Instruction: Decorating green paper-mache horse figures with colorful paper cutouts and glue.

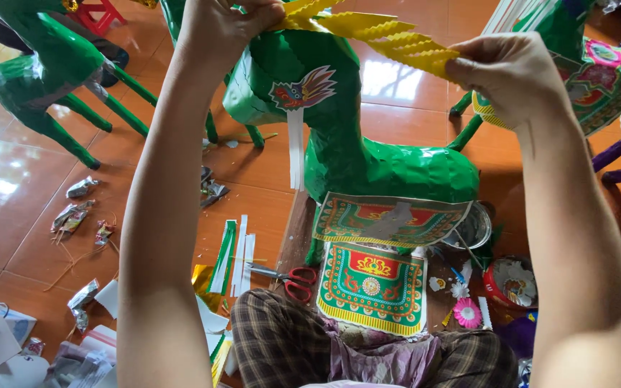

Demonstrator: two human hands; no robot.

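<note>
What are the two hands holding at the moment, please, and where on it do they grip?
Both hold a yellow fringed paper strip: the left hand pinches one end, the right hand the other, above the green paper horse.

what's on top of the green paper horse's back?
A patterned saddle cloth in red, green and yellow is draped over the green paper horse. Both hands, left and right, hold a yellow zigzag paper strip along its neck. The back beneath the cloth is covered.
</note>
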